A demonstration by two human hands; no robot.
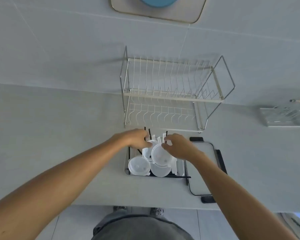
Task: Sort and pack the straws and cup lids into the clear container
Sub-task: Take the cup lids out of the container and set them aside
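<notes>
A clear container (181, 168) sits on the counter in front of me, holding several translucent white cup lids (139, 166) and black straws (178, 177). My left hand (137, 138) reaches into its far left corner, fingers closed around black straws (149, 133) that stick up behind it. My right hand (179, 146) is at the far right side, pinching the rim of a tilted cup lid (160, 155) and touching another black straw (166, 134). White straws (160, 138) stand between the hands.
The container's lid (203, 163) with black clips lies flat just right of it. A two-tier wire dish rack (171, 94) stands behind. A clear tray (284, 116) is at far right; a tray with a blue dish (156, 9) at the back. The counter edge runs near my body.
</notes>
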